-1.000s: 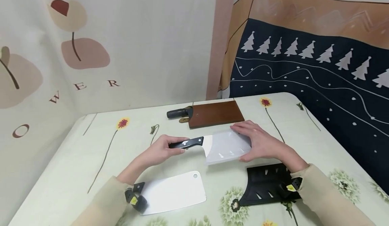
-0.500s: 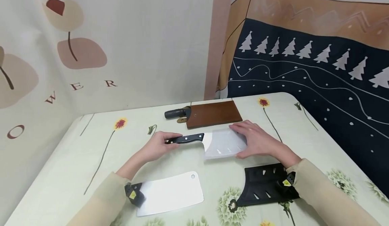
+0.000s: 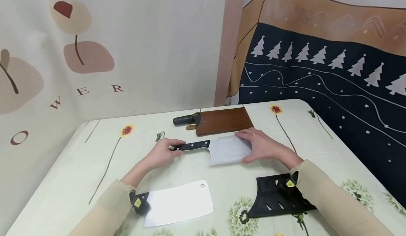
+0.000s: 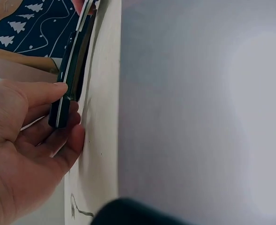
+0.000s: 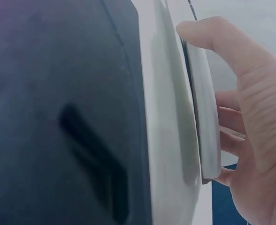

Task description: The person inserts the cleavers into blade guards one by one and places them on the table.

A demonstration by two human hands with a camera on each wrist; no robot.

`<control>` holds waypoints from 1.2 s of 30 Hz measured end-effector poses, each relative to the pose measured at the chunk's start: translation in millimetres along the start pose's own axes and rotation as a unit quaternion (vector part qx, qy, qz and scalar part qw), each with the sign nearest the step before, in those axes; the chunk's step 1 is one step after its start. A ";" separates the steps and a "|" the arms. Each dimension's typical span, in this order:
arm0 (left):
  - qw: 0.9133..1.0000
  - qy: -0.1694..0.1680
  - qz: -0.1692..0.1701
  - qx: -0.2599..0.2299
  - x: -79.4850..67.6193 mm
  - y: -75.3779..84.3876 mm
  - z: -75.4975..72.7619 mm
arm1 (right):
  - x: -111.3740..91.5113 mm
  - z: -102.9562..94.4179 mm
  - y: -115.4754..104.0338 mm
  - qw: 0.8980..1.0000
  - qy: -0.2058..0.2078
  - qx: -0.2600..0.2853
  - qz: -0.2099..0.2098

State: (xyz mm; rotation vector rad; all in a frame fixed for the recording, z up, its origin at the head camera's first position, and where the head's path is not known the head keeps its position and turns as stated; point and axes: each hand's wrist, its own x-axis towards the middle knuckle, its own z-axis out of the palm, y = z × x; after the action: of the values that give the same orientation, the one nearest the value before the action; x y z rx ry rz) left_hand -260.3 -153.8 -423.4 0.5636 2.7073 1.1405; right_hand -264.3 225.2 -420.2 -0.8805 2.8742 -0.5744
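A cleaver lies level close over the table, its black riveted handle (image 3: pixel 195 145) pointing left. Its blade sits inside a translucent white blade guard (image 3: pixel 228 151). My left hand (image 3: pixel 162 153) pinches the butt of the handle between thumb and fingers, as the left wrist view also shows. From the right, my right hand (image 3: pixel 263 146) grips the outer end of the guard, thumb on the near edge and fingers on the far one. In the right wrist view the guard (image 5: pixel 206 108) stands edge-on between thumb and fingers.
Nearer the front, a bare cleaver blade (image 3: pixel 180 202) lies under my left wrist, its handle mostly hidden. A black slotted blade guard (image 3: pixel 269 202) lies below my right wrist. Behind the hands rests a brown leather sheath (image 3: pixel 225 120) with a black handle (image 3: pixel 183 120) sticking out.
Both hands have lowered the guarded cleaver towards the table and slightly left. My left hand has slid along the handle to its butt end.
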 end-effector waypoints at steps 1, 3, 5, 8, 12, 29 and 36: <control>1.000 0.003 -0.005 0.003 0.5 -0.2 0.1 | 1.3 0.3 0.2 1.000 -0.003 0.001 0.002; 1.000 0.008 -0.015 0.008 1.5 -0.7 0.1 | 3.7 0.9 0.6 1.000 -0.007 -0.002 0.003; 1.000 0.007 -0.018 0.016 2.7 -1.6 0.5 | 5.6 1.7 0.6 1.000 -0.010 -0.007 0.003; 1.000 0.003 -0.017 0.020 4.0 -1.4 1.2 | 6.3 2.4 0.6 1.000 -0.013 -0.012 0.003; 1.000 0.003 -0.019 0.020 4.7 -0.7 1.9 | 6.3 2.9 0.4 1.000 -0.010 -0.021 -0.001; 0.999 0.009 -0.016 0.047 6.9 2.3 2.9 | 12.3 8.0 -4.1 0.999 -0.010 -0.035 0.016; 0.998 0.009 -0.029 0.061 4.9 2.4 3.6 | 11.5 4.0 -4.0 0.999 -0.033 -0.027 0.017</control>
State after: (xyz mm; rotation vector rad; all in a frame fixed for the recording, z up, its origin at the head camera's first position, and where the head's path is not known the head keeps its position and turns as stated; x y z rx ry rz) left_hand -263.2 -148.0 -424.2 0.4916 2.8030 0.9759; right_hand -271.0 214.4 -422.1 -0.8400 2.8520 -0.4583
